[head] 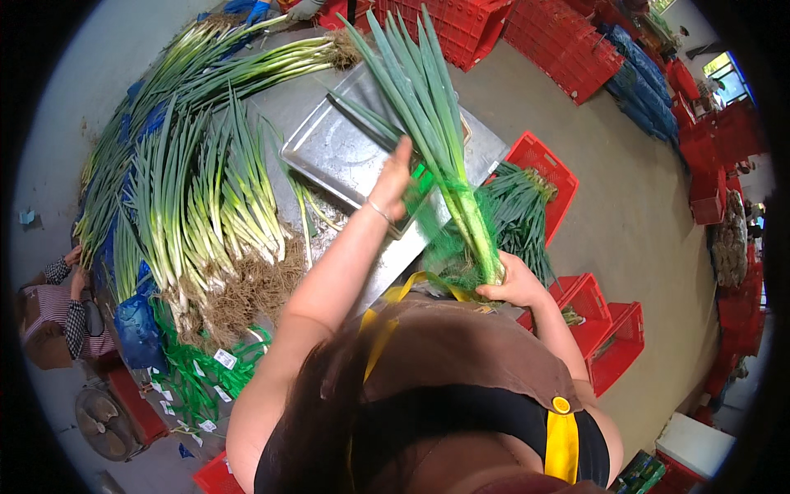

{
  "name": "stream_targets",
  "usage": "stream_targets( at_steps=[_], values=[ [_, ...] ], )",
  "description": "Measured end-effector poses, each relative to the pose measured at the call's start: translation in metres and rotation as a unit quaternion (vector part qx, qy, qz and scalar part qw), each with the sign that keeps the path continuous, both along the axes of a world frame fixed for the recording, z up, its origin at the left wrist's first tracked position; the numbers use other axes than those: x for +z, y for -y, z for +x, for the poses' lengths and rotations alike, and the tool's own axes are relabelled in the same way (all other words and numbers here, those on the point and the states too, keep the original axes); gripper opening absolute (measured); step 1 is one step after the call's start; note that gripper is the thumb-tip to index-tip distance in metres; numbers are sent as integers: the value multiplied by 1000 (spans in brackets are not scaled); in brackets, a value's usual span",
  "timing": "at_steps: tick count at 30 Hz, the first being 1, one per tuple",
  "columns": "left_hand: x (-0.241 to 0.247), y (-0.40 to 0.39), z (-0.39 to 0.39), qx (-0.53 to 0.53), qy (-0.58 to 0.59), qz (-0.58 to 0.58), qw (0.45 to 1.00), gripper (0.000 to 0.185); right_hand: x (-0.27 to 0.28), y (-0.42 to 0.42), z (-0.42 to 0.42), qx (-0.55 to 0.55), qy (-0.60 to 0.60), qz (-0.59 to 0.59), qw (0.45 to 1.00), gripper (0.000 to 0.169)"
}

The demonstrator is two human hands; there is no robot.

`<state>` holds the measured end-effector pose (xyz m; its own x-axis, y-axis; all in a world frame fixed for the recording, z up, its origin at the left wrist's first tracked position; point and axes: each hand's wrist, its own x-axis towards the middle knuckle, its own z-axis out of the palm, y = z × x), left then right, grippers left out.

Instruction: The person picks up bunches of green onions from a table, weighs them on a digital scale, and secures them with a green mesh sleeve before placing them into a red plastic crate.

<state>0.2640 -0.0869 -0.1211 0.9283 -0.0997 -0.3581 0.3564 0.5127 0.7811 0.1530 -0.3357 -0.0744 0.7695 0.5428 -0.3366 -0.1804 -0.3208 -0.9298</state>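
A bundle of large green onions or leeks (441,123) slants up in front of me, leaves pointing away. Green mesh netting (460,238) wraps its pale lower stalks. My right hand (515,282) grips the bundle's lower end, thumb across the netted stalks. Beside the leaves is my left hand (393,179), thumb raised; netting and leaves hide its fingers, so its hold is unclear. Under and behind the bundle is a shallow metal tray (321,154) on a metal surface (395,259).
Rooted green onions (203,210) are piled at left, above green net bags with white tags (203,376). A red crate (555,185) at right has netted bundles (521,210) beside it. Another person's gloved hand (305,9) is at the top; a person (65,309) works far left, near a fan (105,423).
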Motion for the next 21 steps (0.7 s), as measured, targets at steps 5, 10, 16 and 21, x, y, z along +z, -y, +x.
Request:
stream_targets(
  at_steps=[5,10,16,21],
  values=[
    [-14,25,-40,-170,17,-184,968,100,19,5,3,95,-8,-117,989,51],
    [-10,-1,-2,-54,217,-188,957,101,17,24,-1,142,70,-170,973,50],
    [72,-3,8,-106,302,-121,939,70,-27,46,-5,132,148,-238,951,68],
    [59,54,-24,-158,270,42,949,30,-26,10,2,-121,-17,65,990,60]
  ],
)
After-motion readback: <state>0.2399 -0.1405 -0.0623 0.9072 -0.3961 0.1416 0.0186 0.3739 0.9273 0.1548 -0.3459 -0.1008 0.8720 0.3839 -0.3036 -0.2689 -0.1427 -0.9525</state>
